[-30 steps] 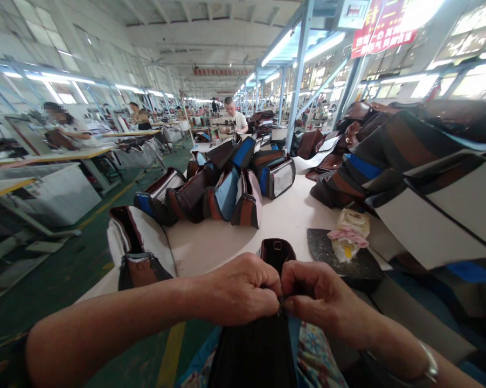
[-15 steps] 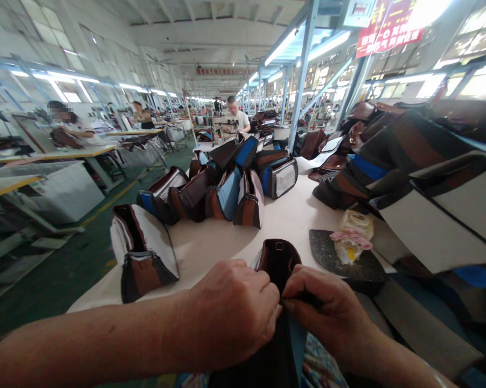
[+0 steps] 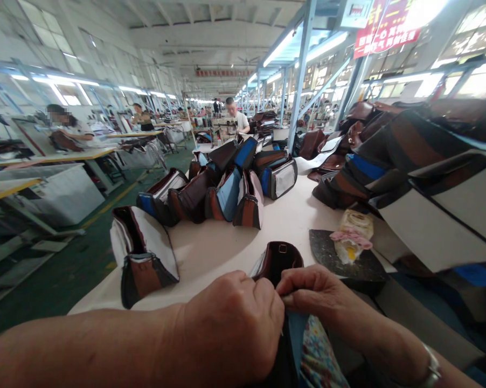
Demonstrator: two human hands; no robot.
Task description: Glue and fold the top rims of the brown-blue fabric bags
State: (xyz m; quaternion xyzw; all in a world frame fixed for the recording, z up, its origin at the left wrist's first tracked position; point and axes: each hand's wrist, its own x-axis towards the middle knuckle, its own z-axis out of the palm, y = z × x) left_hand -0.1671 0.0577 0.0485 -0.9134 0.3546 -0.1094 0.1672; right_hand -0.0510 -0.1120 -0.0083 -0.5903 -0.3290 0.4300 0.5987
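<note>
A dark bag body (image 3: 282, 258) with a maroon inside and a small metal ring stands at the table's near edge, its lower part against my lap. My left hand (image 3: 238, 318) is closed on the near rim of this bag, knuckles up. Close beside it, my right hand (image 3: 307, 288) pinches the same rim between thumb and fingers. The fingertips of both hands almost meet, and the edge they grip is mostly hidden behind them. Left of my hands, an unfinished bag (image 3: 146, 253) with white sides and a brown-striped end stands upright.
Several open bags (image 3: 222, 194) stand in a row farther back on the pale table (image 3: 210, 245). At right lies a dark board (image 3: 344, 258) carrying a plastic-wrapped bundle (image 3: 353, 231). Beyond it rises a tall heap of bags (image 3: 412, 145). People work at machines in the background.
Both hands have shifted slightly along the bag's rim and stay close together. My right forearm has swung so that a bracelet shows. The bag's top has tilted a little to the right.
</note>
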